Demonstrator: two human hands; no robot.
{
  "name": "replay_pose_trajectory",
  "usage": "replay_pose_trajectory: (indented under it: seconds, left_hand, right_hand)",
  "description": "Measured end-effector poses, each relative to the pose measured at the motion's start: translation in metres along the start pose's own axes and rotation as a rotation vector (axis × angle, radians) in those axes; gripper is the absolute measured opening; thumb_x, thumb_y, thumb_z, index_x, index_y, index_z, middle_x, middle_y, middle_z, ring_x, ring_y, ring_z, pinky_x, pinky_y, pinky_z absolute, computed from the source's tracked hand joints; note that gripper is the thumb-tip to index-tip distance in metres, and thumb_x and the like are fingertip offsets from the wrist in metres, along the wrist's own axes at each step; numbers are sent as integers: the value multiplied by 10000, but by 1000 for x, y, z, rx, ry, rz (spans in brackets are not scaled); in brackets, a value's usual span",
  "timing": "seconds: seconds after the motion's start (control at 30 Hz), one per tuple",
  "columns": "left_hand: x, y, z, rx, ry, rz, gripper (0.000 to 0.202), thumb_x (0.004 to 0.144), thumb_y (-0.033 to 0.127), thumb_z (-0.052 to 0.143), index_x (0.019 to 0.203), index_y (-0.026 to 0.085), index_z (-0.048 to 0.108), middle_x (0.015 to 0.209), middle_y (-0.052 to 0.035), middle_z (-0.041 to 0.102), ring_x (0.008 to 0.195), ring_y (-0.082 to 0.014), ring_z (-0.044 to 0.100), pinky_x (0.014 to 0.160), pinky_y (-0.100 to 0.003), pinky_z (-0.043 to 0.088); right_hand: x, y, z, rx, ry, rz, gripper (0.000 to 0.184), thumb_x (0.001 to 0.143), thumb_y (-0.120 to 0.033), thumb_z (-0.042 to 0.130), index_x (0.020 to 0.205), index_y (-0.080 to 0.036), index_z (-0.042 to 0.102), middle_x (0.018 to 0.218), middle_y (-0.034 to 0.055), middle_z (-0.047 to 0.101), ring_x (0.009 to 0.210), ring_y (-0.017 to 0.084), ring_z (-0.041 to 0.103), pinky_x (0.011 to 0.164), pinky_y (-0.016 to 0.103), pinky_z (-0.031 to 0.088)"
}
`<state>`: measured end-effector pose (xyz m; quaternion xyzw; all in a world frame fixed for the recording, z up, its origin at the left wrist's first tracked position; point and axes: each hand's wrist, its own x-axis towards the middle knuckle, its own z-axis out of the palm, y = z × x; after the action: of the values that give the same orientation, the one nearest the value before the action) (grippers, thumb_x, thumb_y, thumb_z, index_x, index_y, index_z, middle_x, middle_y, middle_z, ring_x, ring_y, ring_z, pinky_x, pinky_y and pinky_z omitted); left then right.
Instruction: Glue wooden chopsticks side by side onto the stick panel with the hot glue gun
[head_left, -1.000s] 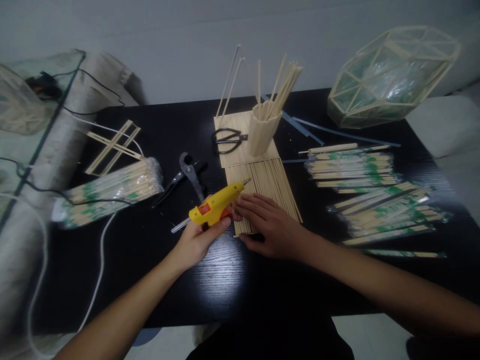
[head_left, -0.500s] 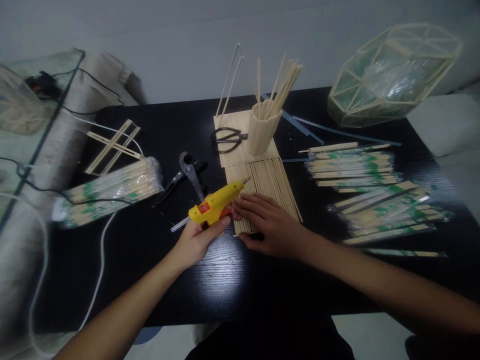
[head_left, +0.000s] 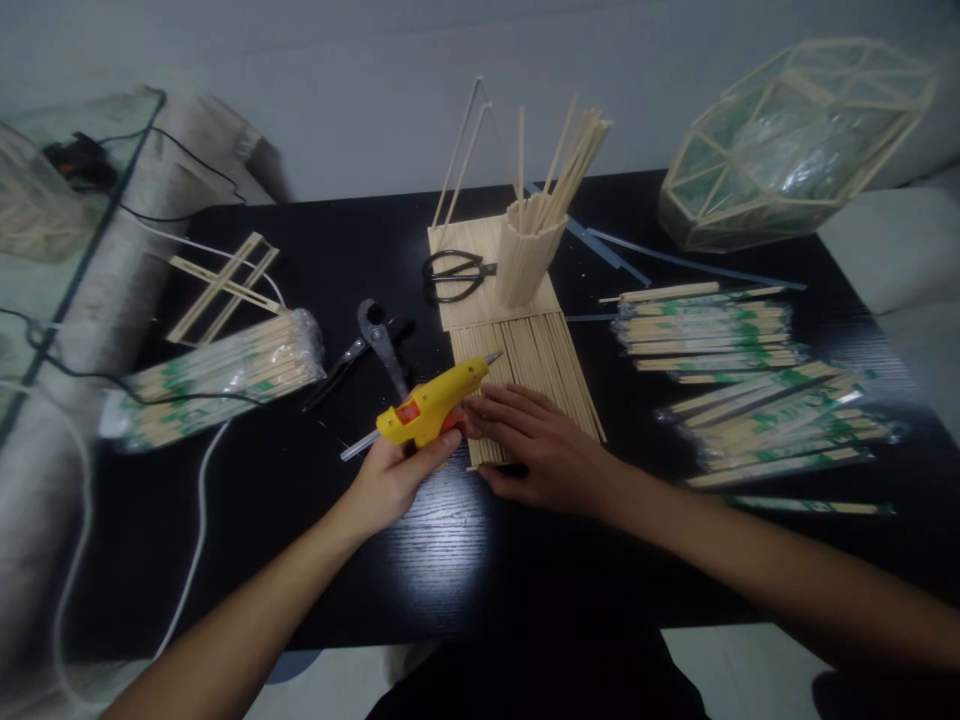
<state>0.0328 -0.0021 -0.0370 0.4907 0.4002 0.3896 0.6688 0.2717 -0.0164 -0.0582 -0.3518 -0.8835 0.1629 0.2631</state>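
Note:
My left hand (head_left: 397, 475) is wrapped round the grip of a yellow glue gun (head_left: 431, 403), its metal nozzle pointing up and right. A clear glue stick (head_left: 361, 445) pokes out of the gun's back end. My right hand (head_left: 544, 445) lies with fingers stretched out over the near left part of a row of chopsticks (head_left: 551, 365) laid side by side. What its fingertips touch is partly hidden beside the gun. Beyond the row lies a flat wooden panel (head_left: 469, 238), bearing black-handled scissors (head_left: 457, 277) and a stick-walled cup (head_left: 525, 260) full of loose chopsticks (head_left: 577, 165).
Pincers (head_left: 382, 340) lie left of the row. A wrapped chopstick bundle (head_left: 217, 380) and crossed sticks (head_left: 225, 290) are farther left, near a white cable (head_left: 201, 510). Packaged chopsticks (head_left: 709, 335) cover the right side. A faceted stick-framed container (head_left: 795, 150) stands at the back right.
The view has shifted very slightly. Both hands and the glue gun keep nearly the same place over the chopsticks.

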Motion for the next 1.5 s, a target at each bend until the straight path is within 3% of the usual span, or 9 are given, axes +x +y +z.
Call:
replay_pose_trajectory:
  seconds: [0.37,0.93,1.17,1.33,1.5]
  left_hand:
    - [0,0,0,9,-7,4,353,937,507,874,1095,192,851,1071,-86,844,1064,-296,794,1047,-422,613]
    - [-1,0,-1,-16,-16,-2,295,955,462,869,1103,208,846,1087,-74,840,1062,-270,788,1041,-392,612]
    - [-1,-1,-2,18,-10,-2,321,959,467,856,1130,195,849,1104,-102,838,1066,-294,785,1049,-429,609]
    - [-1,-1,-3,35,-1,14,313,958,464,855,1110,190,853,1108,-111,838,1072,-284,776,1045,-401,603]
    - [-1,-2,-3,37,4,6,324,952,470,858,1119,192,851,1114,-112,838,1090,-305,779,1066,-437,593]
  right_hand:
    - [2,-3,-4,24,-20,9,542,985,-247,663,1504,-97,614,1592,182,654,1562,348,549,1317,554,449]
    - [0,-2,-1,41,-16,27,569,996,-267,650,1551,-156,592,1601,154,653,1600,309,506,1330,548,428]
    - [0,-1,-1,44,-29,37,606,994,-266,645,1589,-184,560,1607,146,648,1594,310,516,1325,562,434]
    - [1,-1,-1,33,-26,25,585,1002,-273,630,1569,-140,570,1593,165,657,1589,322,522,1324,555,437]
    - [0,-2,0,17,-15,25,585,1004,-280,621,1569,-136,563,1589,160,662,1582,317,532,1321,543,442]
